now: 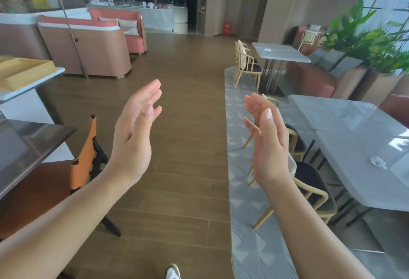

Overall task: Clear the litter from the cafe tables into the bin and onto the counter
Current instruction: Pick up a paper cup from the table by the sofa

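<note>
My left hand (135, 132) and my right hand (266, 141) are raised in front of me over the wooden floor, palms facing each other, fingers straight, holding nothing. A crumpled clear wrapper (378, 162) lies on the near grey marble table (345, 145) to my right. A small white crumpled scrap (266, 49) lies on the farther grey table (285, 54). The service counter (155, 14) runs along the back wall.
Gold-framed chairs (309, 181) stand along the right tables on a grey patterned rug. An orange chair (85, 157) and a dark table (26, 145) are at the left. A wooden tray (24, 71) sits on a white counter. Potted plants (371, 41) fill the right.
</note>
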### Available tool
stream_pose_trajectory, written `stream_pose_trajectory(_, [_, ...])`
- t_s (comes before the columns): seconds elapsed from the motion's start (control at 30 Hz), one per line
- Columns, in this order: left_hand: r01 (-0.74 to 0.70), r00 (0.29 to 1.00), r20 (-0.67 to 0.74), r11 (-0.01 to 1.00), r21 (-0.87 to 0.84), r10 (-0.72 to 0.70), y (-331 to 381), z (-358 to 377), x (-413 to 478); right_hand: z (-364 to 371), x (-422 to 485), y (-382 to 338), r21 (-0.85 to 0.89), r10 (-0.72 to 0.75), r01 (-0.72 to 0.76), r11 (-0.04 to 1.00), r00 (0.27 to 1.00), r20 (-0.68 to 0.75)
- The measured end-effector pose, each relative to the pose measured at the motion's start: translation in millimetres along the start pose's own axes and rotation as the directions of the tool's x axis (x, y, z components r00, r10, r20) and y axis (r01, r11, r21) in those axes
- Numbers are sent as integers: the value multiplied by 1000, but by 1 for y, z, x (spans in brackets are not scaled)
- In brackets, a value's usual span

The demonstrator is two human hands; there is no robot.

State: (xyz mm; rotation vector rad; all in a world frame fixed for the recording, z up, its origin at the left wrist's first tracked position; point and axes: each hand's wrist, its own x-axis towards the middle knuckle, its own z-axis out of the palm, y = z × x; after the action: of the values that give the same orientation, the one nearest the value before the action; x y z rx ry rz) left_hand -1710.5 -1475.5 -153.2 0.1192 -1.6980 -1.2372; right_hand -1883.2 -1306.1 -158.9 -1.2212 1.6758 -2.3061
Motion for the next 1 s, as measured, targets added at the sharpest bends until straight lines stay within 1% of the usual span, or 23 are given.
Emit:
stream_pose_trajectory(0.13, [28, 1000, 10, 1000, -1, -27, -73, -10, 79, 30, 83, 64, -11, 7, -7, 1000, 1000, -2])
stream_pose_trajectory(0.23, [31, 999, -15, 999, -10, -32, -124, -14, 138, 52, 148, 107, -9, 7, -7, 1000, 1000, -5])
stream_pose_trajectory(0.43, [92, 993, -63, 994, -52, -95, -213, -5, 242, 81, 254, 195, 13, 42, -42, 999, 999, -18])
stream_pose_trajectory(0.67, [88, 994, -57, 995, -56, -91, -335, 21, 355, 88, 384, 307, 33, 42, -42, 999, 999, -11])
stream_pose_trajectory(0.83, [59, 995, -77, 998, -23, -61, -430, 51, 455, 85, 503, 389, 69, 39, -38, 997, 999, -13])
stream_pose_trajectory(1.0, [69, 986, -149, 998, 1, -68, -508, 71, 560, 89, 634, 453, 56, 45, -46, 997, 999, 28])
